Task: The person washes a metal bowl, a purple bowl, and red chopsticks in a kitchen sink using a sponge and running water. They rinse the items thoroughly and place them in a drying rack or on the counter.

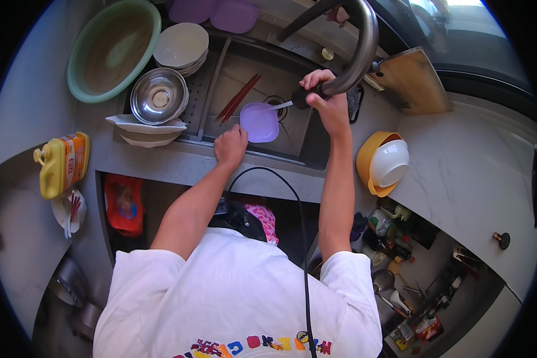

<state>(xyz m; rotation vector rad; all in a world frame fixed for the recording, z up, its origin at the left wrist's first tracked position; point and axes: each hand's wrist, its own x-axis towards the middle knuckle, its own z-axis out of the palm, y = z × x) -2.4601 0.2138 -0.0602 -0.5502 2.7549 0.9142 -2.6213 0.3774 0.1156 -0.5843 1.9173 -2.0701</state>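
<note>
My left hand (232, 144) pinches the near left rim of a small purple square dish (259, 123), tilted over the steel sink (291, 134). My right hand (327, 100) is wrapped around the dark spray head (300, 97) of a curved metal faucet (368, 40). From the head a short pale stream of water (281, 105) runs toward the dish. Left of the dish, several reddish-brown chopsticks (239, 98) lie on the sink floor. The drain (276, 102) is partly hidden behind the stream and dish.
At the left stand a green basin (81, 87), stacked white bowls (181, 44), steel bowls (160, 98) and white dishes (150, 138). Purple dishes (234, 15) sit behind the sink. Yellow and white bowls (388, 163), a cutting board (409, 83) and a yellow pump jug (65, 163) are on the counter.
</note>
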